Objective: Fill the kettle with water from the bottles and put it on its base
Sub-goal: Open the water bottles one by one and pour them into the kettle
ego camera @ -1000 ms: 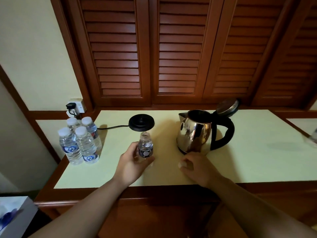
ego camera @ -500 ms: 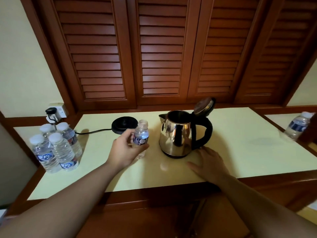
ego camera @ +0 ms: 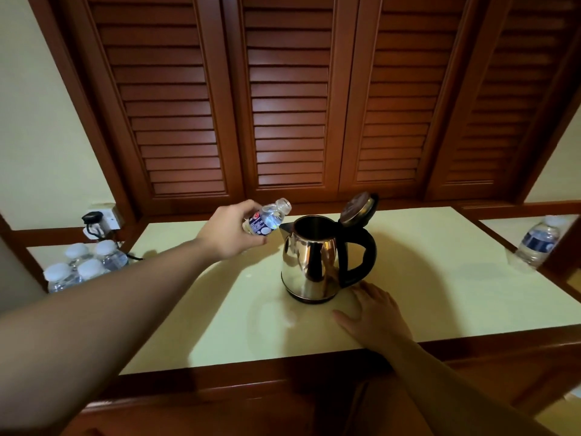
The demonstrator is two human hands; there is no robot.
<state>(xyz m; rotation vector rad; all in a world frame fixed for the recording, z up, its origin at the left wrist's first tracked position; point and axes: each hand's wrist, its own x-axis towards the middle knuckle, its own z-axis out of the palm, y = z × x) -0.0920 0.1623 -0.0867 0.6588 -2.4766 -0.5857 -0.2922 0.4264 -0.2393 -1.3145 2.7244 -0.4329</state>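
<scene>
While left hand (ego camera: 231, 236) tilts uncapped plastic bottle (ego camera: 267, 217), steel kettle (ego camera: 309, 262) lid open.

You are looking at a kettle (ego camera: 309, 262) of polished, mirror-bright metal with a glossy black plastic handle (ego camera: 361, 256). At ten o'clock from it, your left hand (ego camera: 231, 234) holds a clear, smooth plastic bottle (ego camera: 267, 217). The tabletop (ego camera: 440, 278) is smooth, pale and faintly sheened, edged in varnished wood. At twelve o'clock stand glossy wooden louvred shutters (ego camera: 289, 105).
</scene>
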